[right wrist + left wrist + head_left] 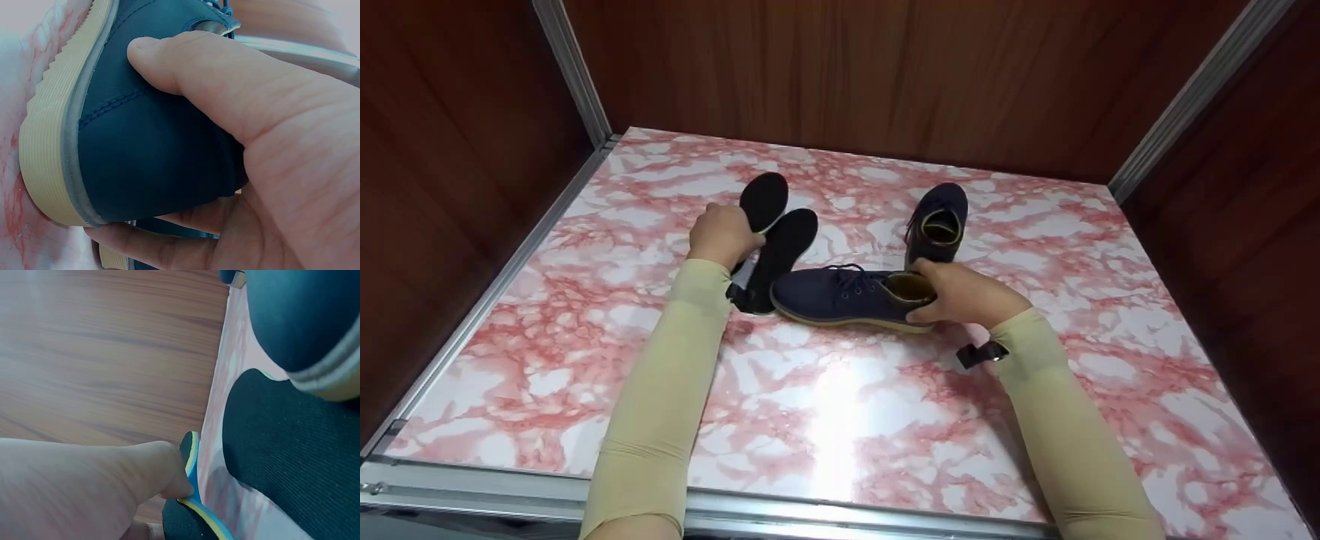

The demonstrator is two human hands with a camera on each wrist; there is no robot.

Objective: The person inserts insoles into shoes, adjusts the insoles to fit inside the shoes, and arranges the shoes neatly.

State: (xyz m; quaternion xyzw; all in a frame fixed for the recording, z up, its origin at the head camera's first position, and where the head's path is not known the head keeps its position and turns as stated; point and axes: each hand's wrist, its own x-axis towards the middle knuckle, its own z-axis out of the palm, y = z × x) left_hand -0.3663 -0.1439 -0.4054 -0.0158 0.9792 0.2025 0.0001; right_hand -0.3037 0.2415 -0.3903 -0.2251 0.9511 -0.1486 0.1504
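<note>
Over there, the left hand (721,236) pinches a black insole (765,198) by its edge, seemingly an easy hold; the right hand (971,296) grips a navy shoe (817,295) from behind, apparently steadying it.

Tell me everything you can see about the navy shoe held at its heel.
The dark navy, leather-looking lace-up shoe has dark laces, small eyelets, stitched seams, a yellowish lining and a tan, ridged-edged sole below a grey strip. It's roughly sole-down, toe toward the person's left; whether it rests on the red-and-white marbled surface is unclear. The person's right grip holds its heel, thumb against one side. Its toe is beside, perhaps over, a flat black insole.
</note>
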